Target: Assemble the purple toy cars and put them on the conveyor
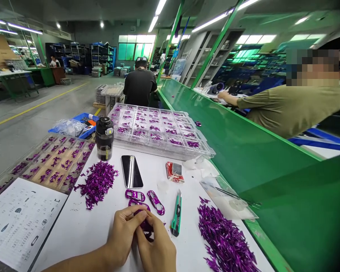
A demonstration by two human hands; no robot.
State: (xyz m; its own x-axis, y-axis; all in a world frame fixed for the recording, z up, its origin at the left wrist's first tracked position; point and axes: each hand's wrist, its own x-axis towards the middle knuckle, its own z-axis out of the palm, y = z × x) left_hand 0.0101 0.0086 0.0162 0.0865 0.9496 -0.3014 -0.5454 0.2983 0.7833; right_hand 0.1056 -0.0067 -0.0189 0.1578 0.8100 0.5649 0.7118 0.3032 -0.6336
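Note:
My left hand [124, 231] and my right hand [158, 241] meet over the white worktop, fingers pinched together. Between them they hold a glossy purple part [146, 226], mostly hidden by the fingers. Just beyond my fingertips lie similar parts: a purple oval frame with cut-outs [156, 203], another purple frame [135, 195], and a third partly covered by my hands. A green box cutter [176, 215] lies right of my right hand. One heap of small pointed purple pieces [98, 184] is at the left, and a larger purple heap [226, 241] is at the right.
Beyond the hands are a phone [132, 171], a dark bottle [104, 139], a red packet [175, 172] and a clear compartment tray [158, 128]. Tweezers [235, 195] rest near the green conveyor [243, 151]. A printed sheet [22, 223] covers part of another tray. Two co-workers sit nearby.

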